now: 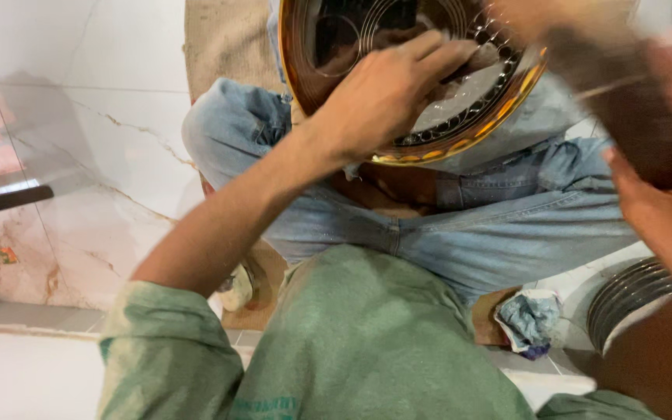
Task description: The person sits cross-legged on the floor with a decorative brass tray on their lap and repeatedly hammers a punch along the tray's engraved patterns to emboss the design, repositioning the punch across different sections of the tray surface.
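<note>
Round tray with gold rim and dark ringed face sits top centre of frame, propped on the person's jeans-clad knees, face tilted toward the camera. Left hand lies flat on that face, fingers pressed together, pointing toward upper right, not pinching anything. Right hand at right edge, blurred and close to the lens; can't tell its finger state. Left is the nearer hand, already touching. Crumpled blue cloth on the floor at lower right, beside a stack of plates.
</note>
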